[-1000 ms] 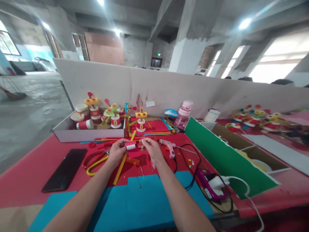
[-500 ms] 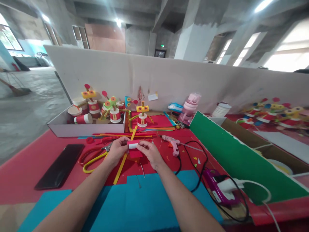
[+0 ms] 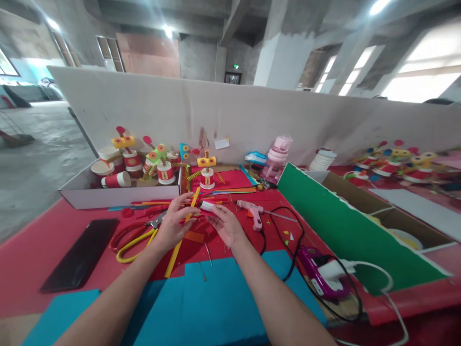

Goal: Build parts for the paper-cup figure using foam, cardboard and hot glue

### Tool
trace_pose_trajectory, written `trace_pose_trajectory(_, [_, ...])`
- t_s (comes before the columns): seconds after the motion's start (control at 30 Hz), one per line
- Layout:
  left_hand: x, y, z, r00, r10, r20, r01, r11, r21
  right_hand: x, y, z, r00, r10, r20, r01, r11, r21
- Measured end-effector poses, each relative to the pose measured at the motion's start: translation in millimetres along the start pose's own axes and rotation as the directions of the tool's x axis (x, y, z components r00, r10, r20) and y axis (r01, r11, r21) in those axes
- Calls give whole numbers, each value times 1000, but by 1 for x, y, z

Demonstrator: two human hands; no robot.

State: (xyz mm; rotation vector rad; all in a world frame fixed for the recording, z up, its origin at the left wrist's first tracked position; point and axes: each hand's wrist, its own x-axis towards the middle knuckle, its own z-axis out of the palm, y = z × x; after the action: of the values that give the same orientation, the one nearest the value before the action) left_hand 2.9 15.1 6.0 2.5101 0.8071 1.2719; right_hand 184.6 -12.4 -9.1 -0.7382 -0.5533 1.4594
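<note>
My right hand [image 3: 227, 227] pinches a small white-and-red paper piece [image 3: 207, 206] between thumb and fingers above the red tabletop. To its left is my left hand [image 3: 175, 222], its fingers apart and curved, with nothing clearly held. A long yellow strip [image 3: 174, 259] runs on a slant past the left fingertips; whether they touch it I cannot tell. Under the hands lies an orange paper piece [image 3: 194, 236]. Beside the left wrist are scissors with yellow and red handles [image 3: 135, 246]. A pink glue gun [image 3: 254, 211] lies right of my right hand.
A black phone [image 3: 81, 254] lies at left. Behind it, a white box [image 3: 118, 197] holds paper-cup figures; another cup figure [image 3: 207, 178] stands beside it. Blue sheets [image 3: 201, 307] cover the front. At right are a purple power strip [image 3: 320, 276] with cables and a green-sided box [image 3: 345, 235].
My left hand has let go of the paper piece and moved slightly left, its fingers spreading. The right hand keeps the piece, now tilted. The whole view has shifted slightly.
</note>
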Motion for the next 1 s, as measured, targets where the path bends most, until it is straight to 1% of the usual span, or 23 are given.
trace_pose_trajectory(0.13, [0, 1, 2, 998, 37, -44, -33, 996, 81, -2, 4, 3, 1000, 23, -2, -23, 999, -36])
trace_pose_trajectory(0.2, [0, 3, 2, 997, 34, -63, -29, 996, 86, -3, 6, 4, 1000, 14, 5, -13, 999, -53])
trace_pose_trajectory(0.27, [1, 6, 2, 998, 8, -61, -6, 999, 35, -3, 7, 4, 1000, 2, 31, 0, 998, -61])
trace_pose_trajectory(0.37, [2, 8, 2, 997, -53, -63, 48, 996, -80, -5, 9, 4, 998, 17, 64, -12, 997, -71])
trace_pose_trajectory(0.5, [0, 4, 5, 979, -166, -115, 143, 972, -189, -6, 12, 4, 998, 40, 48, -36, 996, -79])
trace_pose_trajectory(0.57, [-2, 1, 9, 956, -270, -116, 230, 934, -273, -7, 12, 5, 999, 39, 37, -36, 996, -76])
trace_pose_trajectory(0.6, [-3, 0, 11, 937, -334, -106, 284, 901, -329, -7, 12, 5, 999, 36, 35, -33, 997, -75])
trace_pose_trajectory(0.67, [-3, 1, 14, 888, -454, -77, 378, 814, -441, -8, 13, 7, 998, 36, 43, -33, 997, -75])
trace_pose_trajectory(0.73, [-1, 4, 15, 842, -536, -67, 428, 738, -522, -8, 13, 9, 998, 41, 54, -37, 997, -71])
trace_pose_trajectory(0.83, [3, 10, 13, 794, -603, -77, 459, 677, -575, -8, 16, 10, 997, 29, 72, -24, 997, -72])
trace_pose_trajectory(0.9, [4, 13, 11, 770, -633, -77, 474, 649, -595, -8, 17, 10, 997, 2, 75, 7, 993, -120])
trace_pose_trajectory(1.0, [4, 13, 9, 749, -656, -89, 481, 632, -607, -7, 14, 9, 992, -123, -8, 117, 962, -246])
